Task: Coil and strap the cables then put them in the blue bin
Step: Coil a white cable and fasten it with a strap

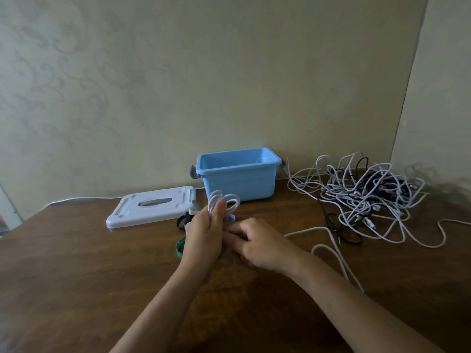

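At the middle of the wooden table (76, 263), in the head view, the left hand (204, 240) grips a small coil of white cable (224, 202), thumb pressed against its loops. The right hand (257, 243) lies just beside it with fingers curled toward the coil's lower part; what they pinch cannot be told. Behind stands the open blue bin (239, 182), its white lid (153, 206) lying flat to the left. Green straps (179, 247) peek from behind the left hand. A tangled heap of cables (367, 197) lies to the right.
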